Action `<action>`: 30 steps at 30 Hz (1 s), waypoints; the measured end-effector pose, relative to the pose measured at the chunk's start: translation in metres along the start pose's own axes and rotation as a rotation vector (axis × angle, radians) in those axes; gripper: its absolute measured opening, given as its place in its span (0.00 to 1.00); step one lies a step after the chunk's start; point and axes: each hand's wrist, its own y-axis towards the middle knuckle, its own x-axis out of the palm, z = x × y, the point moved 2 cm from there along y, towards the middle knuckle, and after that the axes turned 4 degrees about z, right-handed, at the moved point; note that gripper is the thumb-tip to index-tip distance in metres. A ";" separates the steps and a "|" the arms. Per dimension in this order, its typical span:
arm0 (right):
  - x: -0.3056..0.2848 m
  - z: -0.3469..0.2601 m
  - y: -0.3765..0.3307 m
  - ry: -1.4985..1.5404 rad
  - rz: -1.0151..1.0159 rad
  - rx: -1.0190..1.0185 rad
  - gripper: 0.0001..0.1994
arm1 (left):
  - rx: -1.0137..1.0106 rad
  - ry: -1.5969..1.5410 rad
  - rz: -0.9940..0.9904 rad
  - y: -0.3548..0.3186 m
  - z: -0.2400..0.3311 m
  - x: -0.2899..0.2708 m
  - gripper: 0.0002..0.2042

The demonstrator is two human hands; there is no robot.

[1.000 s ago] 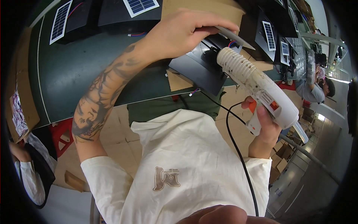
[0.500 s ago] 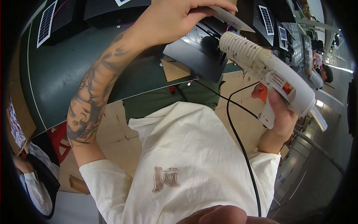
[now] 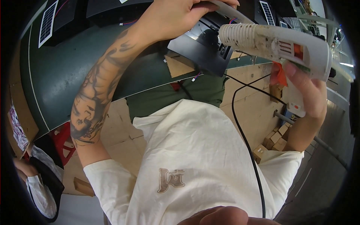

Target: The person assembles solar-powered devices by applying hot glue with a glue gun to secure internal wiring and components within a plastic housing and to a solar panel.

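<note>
My right hand is closed round the handle of a white hot glue gun, its fingers by the orange trigger. Brown stains mark the gun's ribbed front, which points left toward an open black plastic case. Above the case, my left hand pinches a thin pale panel by its edge and holds it tilted. Red and blue wires run by the panel's underside. The gun's nozzle tip is hidden from view, so I cannot tell whether it touches anything.
The case overhangs the green table beside a cardboard piece. Black housings with small solar panels stand at the back. A black cord hangs across my front. Small cardboard boxes lie low right; another person's arm shows lower left.
My right hand has swung outward to the right, bringing the glue gun from a steep slant to nearly level. The left hand keeps its hold on the panel with little movement.
</note>
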 end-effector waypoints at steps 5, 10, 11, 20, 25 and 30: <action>-0.008 -0.021 0.022 -0.118 -0.089 0.142 0.17 | 0.334 0.038 0.052 0.004 -0.003 0.002 0.16; -0.022 -0.014 0.012 -0.135 -0.133 0.059 0.20 | -0.056 0.041 -0.039 -0.004 -0.013 0.007 0.19; -0.025 -0.009 0.010 -0.023 -0.129 0.034 0.23 | -0.056 0.020 -0.037 -0.004 -0.015 0.008 0.19; -0.011 0.017 0.016 0.186 -0.066 0.032 0.27 | -0.051 0.003 -0.054 -0.003 -0.017 0.008 0.19; -0.007 0.026 0.021 0.249 -0.097 0.051 0.27 | -0.044 0.004 -0.053 -0.002 -0.015 0.008 0.19; -0.003 0.028 0.025 0.243 -0.118 0.016 0.27 | -0.067 0.026 -0.066 -0.001 -0.011 0.010 0.19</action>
